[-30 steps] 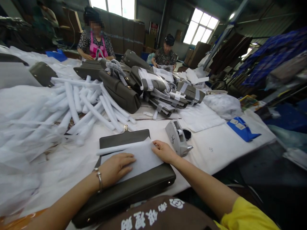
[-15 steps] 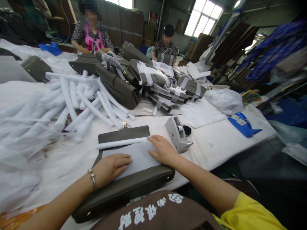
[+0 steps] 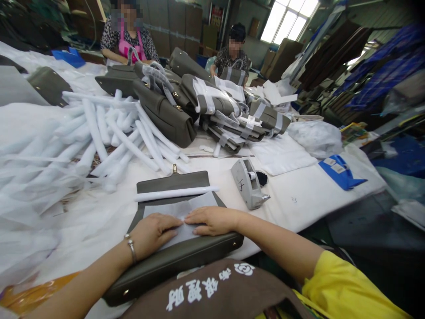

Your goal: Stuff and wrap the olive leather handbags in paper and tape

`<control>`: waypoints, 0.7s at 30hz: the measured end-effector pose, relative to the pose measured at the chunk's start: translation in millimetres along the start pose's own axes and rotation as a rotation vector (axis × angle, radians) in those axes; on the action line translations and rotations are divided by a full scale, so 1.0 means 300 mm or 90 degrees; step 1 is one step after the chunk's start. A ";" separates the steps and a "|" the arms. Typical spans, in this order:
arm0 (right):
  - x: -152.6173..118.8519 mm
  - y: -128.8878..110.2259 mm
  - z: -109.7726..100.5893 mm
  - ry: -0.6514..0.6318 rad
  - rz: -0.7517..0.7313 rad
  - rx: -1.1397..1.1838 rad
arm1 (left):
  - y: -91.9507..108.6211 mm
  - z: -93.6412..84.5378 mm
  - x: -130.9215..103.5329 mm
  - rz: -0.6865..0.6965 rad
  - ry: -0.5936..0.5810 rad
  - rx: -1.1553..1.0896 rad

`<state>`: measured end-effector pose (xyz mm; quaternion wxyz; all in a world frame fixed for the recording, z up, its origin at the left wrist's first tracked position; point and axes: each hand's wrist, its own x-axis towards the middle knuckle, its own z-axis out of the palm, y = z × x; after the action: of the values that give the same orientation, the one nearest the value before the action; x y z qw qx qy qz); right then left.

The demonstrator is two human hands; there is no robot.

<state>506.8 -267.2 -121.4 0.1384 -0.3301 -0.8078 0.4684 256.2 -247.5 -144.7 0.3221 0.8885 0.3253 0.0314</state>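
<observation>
Your left hand and right hand lay on the paper, each grip unclosed, clasping nothing, atop the bag on the counter. Smoothing paper well likely called for light, even pressure.

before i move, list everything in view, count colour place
open bag: one, olive, front centre
sheet: one, white, on open bag
roll: one, white, across bag's flap
loose rolls: many, white, heaped left
piled bags: several, olive, table centre
dispenser: one, grey, right of open bag
pad: one, white, behind dispenser
plastic bag: one, whitish, beyond pad
packs: two, blue, right, far left
table: one, white, under bags
people: two, patterned tops, across table
boxes: several, brown, background
window: one, white, upper right
cloths: several, brown and blue, right
wrapper: one, orange, lower left
apron: one, brown, at waist
left hand: one, on sheet
right hand: one, on sheet
</observation>
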 end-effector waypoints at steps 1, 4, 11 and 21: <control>0.002 0.004 0.001 -0.009 -0.006 -0.011 | -0.005 0.003 0.002 -0.014 -0.001 -0.002; 0.008 0.018 0.006 -0.019 -0.021 -0.033 | -0.016 0.007 0.009 -0.029 -0.011 -0.006; 0.019 0.035 0.004 -0.117 -0.025 -0.134 | 0.006 0.002 0.021 0.043 -0.047 0.023; 0.042 0.033 0.006 -0.182 -0.098 -0.280 | 0.005 0.009 0.026 0.052 -0.049 0.046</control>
<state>500.3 -256.6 -131.9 -0.0171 -0.2201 -0.9243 0.3115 264.0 -245.2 -147.2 0.3007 0.9126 0.2772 -0.0011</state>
